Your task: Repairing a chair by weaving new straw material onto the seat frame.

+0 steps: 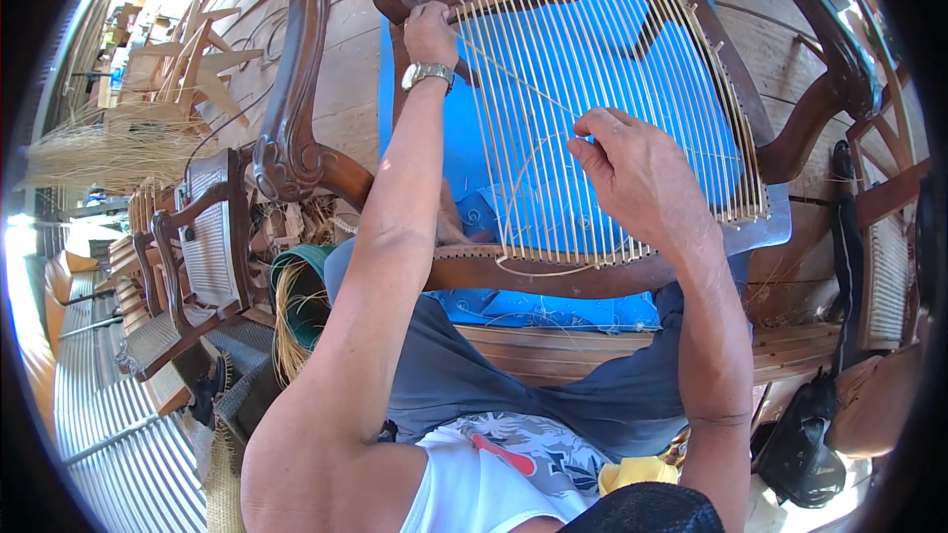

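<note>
Head view is looking down on a carved dark-wood chair frame (296, 128), its seat opening strung with pale, thin cane strands (612, 109) running in close parallel lines from the far rail to the near rail. Under the strands a bright blue sheet (553, 306) is showing through, smooth and slightly creased. The frame's rails are curving and glossy, with a row of small holes along the near edge.

The left hand (431, 32), wearing a metal wristwatch (428, 73), is resting at the far left corner of the seat, its fingers curled closed over the rail and the end of a strand there. The right hand (632, 173) is hovering over the middle of the strung seat, thumb and forefinger pinched together on a single loose cane strand (518, 84) that is stretching diagonally across the others toward the left hand; the remaining fingers are folded loosely inward. A slack loop of cane is curving below that hand down to the near rail.

A bundle of raw straw-coloured cane (291, 311) is lying by the person's left knee, beside other woven-seat chairs (197, 247) on the plank floor.
</note>
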`<state>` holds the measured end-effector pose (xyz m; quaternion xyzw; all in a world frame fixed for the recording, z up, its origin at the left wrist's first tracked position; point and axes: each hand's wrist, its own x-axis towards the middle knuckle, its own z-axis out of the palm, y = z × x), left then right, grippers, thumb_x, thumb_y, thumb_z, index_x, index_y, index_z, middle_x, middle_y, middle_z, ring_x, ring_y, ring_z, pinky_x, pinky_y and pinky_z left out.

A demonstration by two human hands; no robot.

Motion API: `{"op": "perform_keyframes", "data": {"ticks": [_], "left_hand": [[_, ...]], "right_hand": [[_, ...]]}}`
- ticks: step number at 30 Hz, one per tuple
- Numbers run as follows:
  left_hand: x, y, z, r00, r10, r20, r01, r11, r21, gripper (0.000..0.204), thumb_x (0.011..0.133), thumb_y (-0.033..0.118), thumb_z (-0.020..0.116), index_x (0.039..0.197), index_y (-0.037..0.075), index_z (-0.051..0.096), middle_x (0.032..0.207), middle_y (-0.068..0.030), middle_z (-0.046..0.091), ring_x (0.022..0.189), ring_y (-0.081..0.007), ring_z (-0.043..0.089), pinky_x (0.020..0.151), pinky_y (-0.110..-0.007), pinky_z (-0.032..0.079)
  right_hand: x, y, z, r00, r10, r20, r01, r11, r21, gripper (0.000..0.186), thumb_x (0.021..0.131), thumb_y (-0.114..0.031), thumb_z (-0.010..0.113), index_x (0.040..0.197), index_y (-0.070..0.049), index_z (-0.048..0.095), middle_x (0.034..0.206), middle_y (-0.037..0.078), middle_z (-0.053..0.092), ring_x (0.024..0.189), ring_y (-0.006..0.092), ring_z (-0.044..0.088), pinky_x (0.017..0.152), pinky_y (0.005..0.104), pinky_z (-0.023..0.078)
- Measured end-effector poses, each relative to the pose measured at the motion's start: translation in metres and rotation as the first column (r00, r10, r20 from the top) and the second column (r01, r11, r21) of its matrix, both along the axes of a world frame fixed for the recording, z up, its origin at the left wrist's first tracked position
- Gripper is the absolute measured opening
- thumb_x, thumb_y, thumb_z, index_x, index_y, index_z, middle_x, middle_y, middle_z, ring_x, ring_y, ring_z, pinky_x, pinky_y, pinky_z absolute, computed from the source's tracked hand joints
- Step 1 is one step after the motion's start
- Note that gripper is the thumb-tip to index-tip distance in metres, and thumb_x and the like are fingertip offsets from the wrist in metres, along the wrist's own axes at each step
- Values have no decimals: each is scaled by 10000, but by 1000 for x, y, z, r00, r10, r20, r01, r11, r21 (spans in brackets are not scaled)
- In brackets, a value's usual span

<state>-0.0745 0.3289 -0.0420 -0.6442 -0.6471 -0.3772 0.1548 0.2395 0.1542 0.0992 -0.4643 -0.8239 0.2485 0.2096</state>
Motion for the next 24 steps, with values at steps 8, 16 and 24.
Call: {"op": "perform_keyframes", "data": {"ticks": [8, 16, 24], "left_hand": [[-16, -8, 12, 982, -120, 149, 129, 990, -50, 132, 875, 150, 598, 916, 82, 703, 885, -132, 682, 833, -313, 657, 762, -409, 524], [-13, 2, 10, 986, -92, 139, 98, 995, -36, 99, 866, 104, 622, 907, 73, 707, 928, -135, 673, 869, -321, 646, 793, -416, 518], [-13, -1, 7, 989, -67, 134, 73, 997, -41, 109, 851, 152, 645, 894, 84, 719, 940, -140, 673, 868, -323, 645, 810, -417, 515]], "right_hand": [[0, -2, 0, 1000, -9, 25, 9, 1000, 25, 227, 971, -209, 558, 960, 3, 640, 913, 164, 669, 798, 319, 669, 684, 420, 536], [-3, 0, -7, 998, 23, 66, -24, 1000, 15, 205, 957, -196, 575, 943, -2, 640, 905, 156, 667, 792, 329, 670, 685, 431, 538], [-12, 1, -6, 988, 44, 148, -42, 999, -13, 208, 956, -205, 576, 973, -8, 643, 933, 157, 665, 812, 331, 672, 705, 430, 542]]}}
